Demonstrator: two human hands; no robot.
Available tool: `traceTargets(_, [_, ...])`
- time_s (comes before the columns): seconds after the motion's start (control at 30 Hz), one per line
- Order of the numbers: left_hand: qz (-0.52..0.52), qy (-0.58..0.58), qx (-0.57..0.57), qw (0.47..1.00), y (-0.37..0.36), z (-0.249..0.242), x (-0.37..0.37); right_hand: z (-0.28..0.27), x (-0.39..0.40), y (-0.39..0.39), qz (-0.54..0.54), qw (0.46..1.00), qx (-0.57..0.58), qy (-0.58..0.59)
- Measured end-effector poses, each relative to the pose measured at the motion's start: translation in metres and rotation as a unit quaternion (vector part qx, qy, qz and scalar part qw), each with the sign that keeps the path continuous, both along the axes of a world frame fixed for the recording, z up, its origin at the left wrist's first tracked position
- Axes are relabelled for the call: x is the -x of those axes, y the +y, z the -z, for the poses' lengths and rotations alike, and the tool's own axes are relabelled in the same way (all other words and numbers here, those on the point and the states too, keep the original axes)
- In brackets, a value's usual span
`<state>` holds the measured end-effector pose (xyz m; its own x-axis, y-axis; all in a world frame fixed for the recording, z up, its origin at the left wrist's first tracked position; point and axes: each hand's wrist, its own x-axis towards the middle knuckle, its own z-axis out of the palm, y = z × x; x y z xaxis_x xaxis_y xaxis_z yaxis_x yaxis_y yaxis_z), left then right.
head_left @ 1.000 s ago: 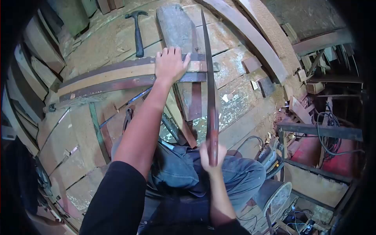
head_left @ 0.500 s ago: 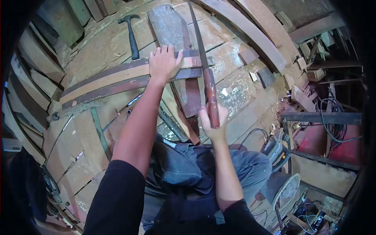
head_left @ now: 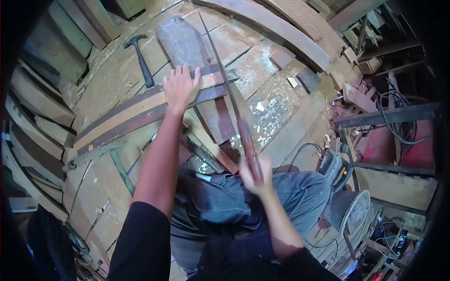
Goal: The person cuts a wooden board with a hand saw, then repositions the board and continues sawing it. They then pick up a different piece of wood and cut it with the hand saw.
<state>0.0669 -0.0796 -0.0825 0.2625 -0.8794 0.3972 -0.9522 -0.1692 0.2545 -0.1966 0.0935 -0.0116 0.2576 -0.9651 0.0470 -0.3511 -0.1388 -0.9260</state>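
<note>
My right hand (head_left: 257,177) is wrapped round the reddish-brown wooden handle of a long, narrow handsaw (head_left: 225,77), whose blade is seen nearly edge-on. The blade points away from me and crosses close to the right end of a curved, striped wooden piece (head_left: 126,114) with dark and pale bands. On top of that piece, near its right end, lies my left hand (head_left: 180,89), fingers stretched forward and thumb apart. Under the curved piece runs a weathered grey board (head_left: 183,42). A claw hammer (head_left: 140,61) rests on the planks just beyond and left of my left hand.
Curved timbers (head_left: 37,93) stand along the left, and another long curved beam (head_left: 281,33) lies at the far right. Small wood blocks (head_left: 307,79) sit on the plank floor. Near my right knee are a power tool (head_left: 335,171) and a bucket (head_left: 349,213).
My right hand has moved down and toward me with the handsaw, and the saw now leans more to the left. My left hand stays on the curved piece; the view has shifted slightly.
</note>
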Motion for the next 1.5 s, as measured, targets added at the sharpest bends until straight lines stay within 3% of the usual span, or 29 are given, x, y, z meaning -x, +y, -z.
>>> traceTargets(0.03, [0.000,-0.001,0.004,1.000,-0.002,-0.002,0.002,0.000,0.016,0.034,-0.019,0.989,0.132,0.066])
traceTargets(0.07, [-0.003,-0.013,0.002,1.000,-0.001,-0.004,0.002,-0.010,0.027,0.072,0.007,0.998,0.049,0.047])
traceTargets(0.1, [-0.009,-0.025,-0.004,1.000,0.002,-0.003,0.001,-0.009,0.042,0.094,-0.006,1.000,0.029,-0.006])
traceTargets(0.13, [-0.011,-0.044,-0.001,0.999,0.002,0.000,0.000,-0.015,0.039,0.083,-0.019,0.998,0.050,0.036])
traceTargets(0.2, [0.003,-0.033,-0.016,0.999,0.004,0.001,0.005,-0.014,0.020,0.043,-0.010,0.996,0.027,0.081])
traceTargets(0.23, [-0.005,-0.023,-0.014,1.000,0.002,-0.004,0.002,0.001,-0.004,0.011,0.030,0.999,0.017,-0.033])
traceTargets(0.3, [-0.007,-0.046,-0.001,0.999,0.001,-0.002,0.001,-0.002,-0.040,-0.067,-0.004,0.996,0.067,-0.058])
traceTargets(0.37, [-0.008,-0.024,-0.026,0.999,0.003,-0.005,0.001,-0.010,-0.066,-0.121,0.041,0.979,0.145,-0.134])
traceTargets(0.43, [-0.012,-0.034,-0.050,0.998,0.005,-0.006,0.003,-0.015,-0.074,-0.158,0.087,0.960,0.017,-0.265])
traceTargets(0.5, [-0.007,-0.020,-0.030,0.999,0.001,-0.005,0.001,-0.046,-0.061,-0.166,0.095,0.962,0.066,-0.247])
traceTargets(0.57, [-0.003,-0.017,-0.035,0.999,0.001,-0.006,0.000,-0.062,-0.037,-0.167,0.117,0.955,0.131,-0.239])
traceTargets(0.63, [-0.007,-0.019,-0.039,0.999,0.003,-0.008,0.002,-0.078,-0.003,-0.152,0.096,0.944,0.043,-0.312])
traceTargets(0.77, [-0.025,-0.017,-0.073,0.997,0.003,-0.017,0.003,-0.062,0.064,-0.101,0.120,0.948,0.019,-0.293])
traceTargets(0.9, [0.051,0.061,-0.179,0.981,0.003,-0.027,-0.026,-0.025,0.113,-0.056,0.161,0.937,-0.079,-0.299])
traceTargets(0.97, [0.115,0.117,-0.257,0.952,0.010,-0.038,-0.049,0.010,0.129,-0.045,0.164,0.973,0.010,-0.163])
traceTargets(1.0, [0.141,0.220,-0.273,0.926,0.011,-0.038,-0.062,0.015,0.131,-0.047,0.154,0.977,0.006,-0.150])
traceTargets(1.03, [0.140,0.213,-0.276,0.927,0.012,-0.035,-0.069,0.017,0.131,-0.048,0.156,0.975,0.003,-0.156])
traceTargets(1.1, [0.108,0.205,-0.340,0.912,0.021,-0.050,-0.065,0.004,0.119,-0.052,0.152,0.943,-0.087,-0.282])
traceTargets(1.17, [0.093,0.164,-0.356,0.915,0.027,-0.056,-0.057,0.007,0.114,-0.053,0.166,0.943,-0.099,-0.272])
traceTargets(1.27, [0.106,0.079,-0.173,0.976,0.052,-0.053,-0.044,0.009,0.110,-0.053,0.136,0.976,-0.026,-0.168])
traceTargets(1.37, [0.076,-0.014,-0.152,0.985,0.080,-0.079,-0.015,0.014,0.106,-0.049,0.108,0.980,0.018,-0.167])
traceTargets(1.43, [0.092,0.002,-0.111,0.990,0.095,-0.072,-0.014,0.008,0.101,-0.047,0.106,0.978,0.026,-0.177])
traceTargets(1.5, [0.094,-0.117,-0.080,0.985,0.104,-0.074,-0.004,0.002,0.097,-0.046,0.099,0.980,0.037,-0.170])
